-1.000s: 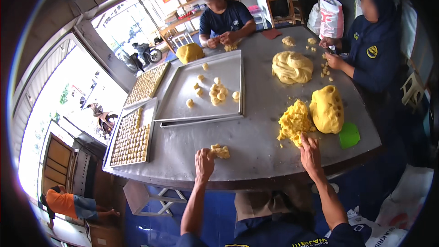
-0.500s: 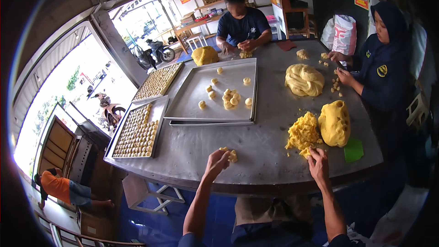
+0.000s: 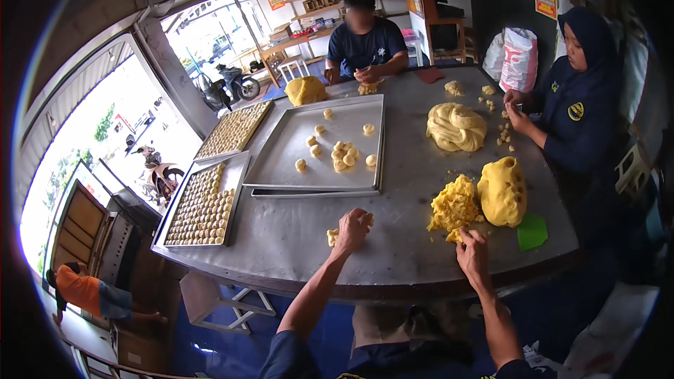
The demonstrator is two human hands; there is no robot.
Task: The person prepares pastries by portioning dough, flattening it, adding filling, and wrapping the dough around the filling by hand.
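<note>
My left hand is over the steel table, its fingers curled round what looks like a small piece of pale dough. Beside its wrist, another small pale dough piece lies on the metal. At the near edge of a crumbly yellow heap of filling, my right hand pinches a bit of it between thumb and fingers. A large smooth yellow lump touches the heap's right side. Next to that lump lies a green scraper.
A large tray holds several filled dough balls. Left of it, two trays are lined with small balls: a nearer tray and a farther tray. Pale twisted dough sits farther back. Two co-workers handle dough at the far and right edges.
My left hand has moved right and slightly away, leaving a dough piece now on its left. My right hand stays at the yellow filling. The whole view has shifted a little.
</note>
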